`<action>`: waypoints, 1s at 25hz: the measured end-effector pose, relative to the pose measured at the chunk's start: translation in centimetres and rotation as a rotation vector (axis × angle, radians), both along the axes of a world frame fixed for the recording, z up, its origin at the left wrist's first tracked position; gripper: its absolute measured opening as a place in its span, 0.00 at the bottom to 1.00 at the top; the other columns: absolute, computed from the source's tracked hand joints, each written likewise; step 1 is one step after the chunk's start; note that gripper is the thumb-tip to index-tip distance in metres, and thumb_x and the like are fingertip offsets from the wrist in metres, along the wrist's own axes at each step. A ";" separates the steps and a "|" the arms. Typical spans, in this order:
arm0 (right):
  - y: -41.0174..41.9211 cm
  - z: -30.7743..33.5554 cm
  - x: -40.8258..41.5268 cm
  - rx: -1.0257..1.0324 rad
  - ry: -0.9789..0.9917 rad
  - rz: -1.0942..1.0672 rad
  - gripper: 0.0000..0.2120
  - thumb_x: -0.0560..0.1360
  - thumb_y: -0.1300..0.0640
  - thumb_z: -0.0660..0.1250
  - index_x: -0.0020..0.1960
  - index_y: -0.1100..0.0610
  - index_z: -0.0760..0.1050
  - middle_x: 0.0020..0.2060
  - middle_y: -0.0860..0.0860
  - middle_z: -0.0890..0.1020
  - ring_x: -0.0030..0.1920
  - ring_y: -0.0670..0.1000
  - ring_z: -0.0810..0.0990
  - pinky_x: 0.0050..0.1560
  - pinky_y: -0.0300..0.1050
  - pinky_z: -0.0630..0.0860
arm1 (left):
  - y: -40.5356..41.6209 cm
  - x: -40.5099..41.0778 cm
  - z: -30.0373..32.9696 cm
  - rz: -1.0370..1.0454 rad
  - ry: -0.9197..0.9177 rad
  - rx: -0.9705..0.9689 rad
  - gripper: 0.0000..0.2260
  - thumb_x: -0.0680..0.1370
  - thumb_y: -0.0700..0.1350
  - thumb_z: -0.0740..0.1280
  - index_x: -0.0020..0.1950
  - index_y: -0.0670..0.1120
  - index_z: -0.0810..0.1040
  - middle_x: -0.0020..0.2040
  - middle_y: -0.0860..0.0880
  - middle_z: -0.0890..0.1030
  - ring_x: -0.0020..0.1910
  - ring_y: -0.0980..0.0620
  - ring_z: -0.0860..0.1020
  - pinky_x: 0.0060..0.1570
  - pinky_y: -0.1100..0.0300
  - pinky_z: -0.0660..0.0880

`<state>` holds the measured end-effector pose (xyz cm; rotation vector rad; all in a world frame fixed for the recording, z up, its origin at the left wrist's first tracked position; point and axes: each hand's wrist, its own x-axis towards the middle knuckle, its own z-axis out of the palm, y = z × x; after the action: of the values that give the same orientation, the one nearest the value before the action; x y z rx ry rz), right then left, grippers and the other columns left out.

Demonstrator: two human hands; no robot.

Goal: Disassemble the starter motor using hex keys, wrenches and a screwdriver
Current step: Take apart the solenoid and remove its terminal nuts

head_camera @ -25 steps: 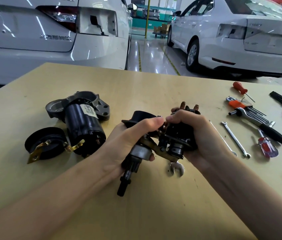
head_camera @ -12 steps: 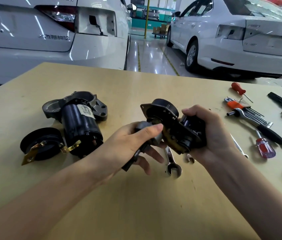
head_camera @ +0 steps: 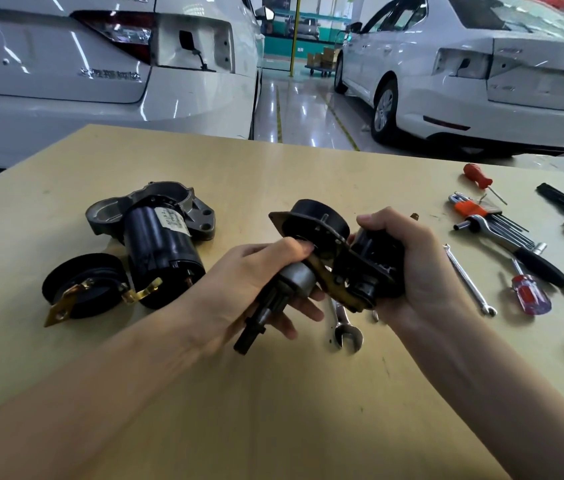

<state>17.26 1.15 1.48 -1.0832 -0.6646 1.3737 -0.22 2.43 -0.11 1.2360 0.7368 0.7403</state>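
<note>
A pale wooden worktop (head_camera: 169,393) fills the lower view, with two white cars (head_camera: 100,81) parked behind it on a glossy workshop floor (head_camera: 301,112). At far left lies a black end cap (head_camera: 81,285) with brass tabs, just beside the black motor housing (head_camera: 159,251) in its grey cast nose. The left hand (head_camera: 256,282) curls its fingers round the silver drive gear and shaft (head_camera: 273,299), which points down toward the person. The right hand (head_camera: 412,268) grips the black solenoid assembly (head_camera: 343,258) (a brass bracket hangs from it), held above the worktop near the middle. Under it lies an open-ended wrench (head_camera: 343,327); further right, a slim spanner (head_camera: 469,282), hex keys (head_camera: 495,220), a ratchet (head_camera: 530,258) and two red-handled screwdrivers (head_camera: 526,292). Compared with half a second ago, the round black cap sits slightly higher and the shaft shows longer below the left hand.
</note>
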 end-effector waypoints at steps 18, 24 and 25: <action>0.5 0.2 0.2 -0.245 0.142 0.302 0.18 0.66 0.49 0.69 0.50 0.60 0.79 0.35 0.57 0.82 0.30 0.53 0.82 0.24 0.41 0.78 | 1.4 -2.8 1.8 -0.213 -0.228 0.151 0.20 0.70 0.33 0.65 0.62 0.34 0.75 0.57 0.36 0.81 0.58 0.39 0.80 0.38 0.55 0.80; -0.1 0.4 0.4 -0.332 0.241 0.490 0.22 0.65 0.52 0.66 0.56 0.62 0.75 0.40 0.62 0.79 0.26 0.54 0.81 0.21 0.40 0.76 | 0.0 -2.7 2.6 0.400 0.035 0.827 0.05 0.74 0.41 0.68 0.41 0.43 0.83 0.27 0.48 0.80 0.22 0.49 0.77 0.23 0.63 0.71; -0.1 0.5 0.3 -0.348 0.253 0.504 0.21 0.66 0.52 0.66 0.56 0.62 0.75 0.40 0.62 0.78 0.26 0.54 0.81 0.20 0.39 0.76 | 0.0 -2.8 2.7 0.505 0.003 0.947 0.06 0.75 0.42 0.66 0.44 0.42 0.82 0.28 0.49 0.79 0.24 0.51 0.76 0.26 0.61 0.71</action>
<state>17.52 1.03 1.94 -1.0205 -0.5412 2.0828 -3.00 2.47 2.56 1.9125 0.7235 1.6174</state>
